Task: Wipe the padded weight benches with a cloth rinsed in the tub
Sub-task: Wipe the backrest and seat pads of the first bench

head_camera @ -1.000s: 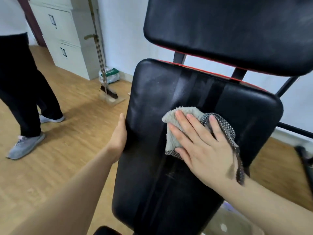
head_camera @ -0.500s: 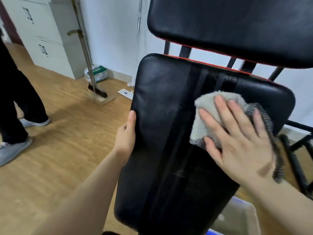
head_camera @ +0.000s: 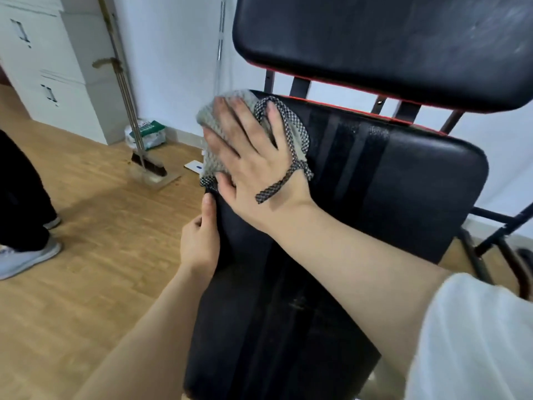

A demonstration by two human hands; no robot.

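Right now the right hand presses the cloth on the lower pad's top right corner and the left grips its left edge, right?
No: top left. The head view shows the right hand pressing the cloth there on the lower pad; the left hand grips its left edge.

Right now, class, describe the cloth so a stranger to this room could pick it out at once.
Find the lower black bench pad mid-view, below the red-edged upper pad. At its top left corner the right hand presses flat on the cloth. Unlike the black padding, it is fluffy grey, with a black-and-white checked trim looped over the hand.
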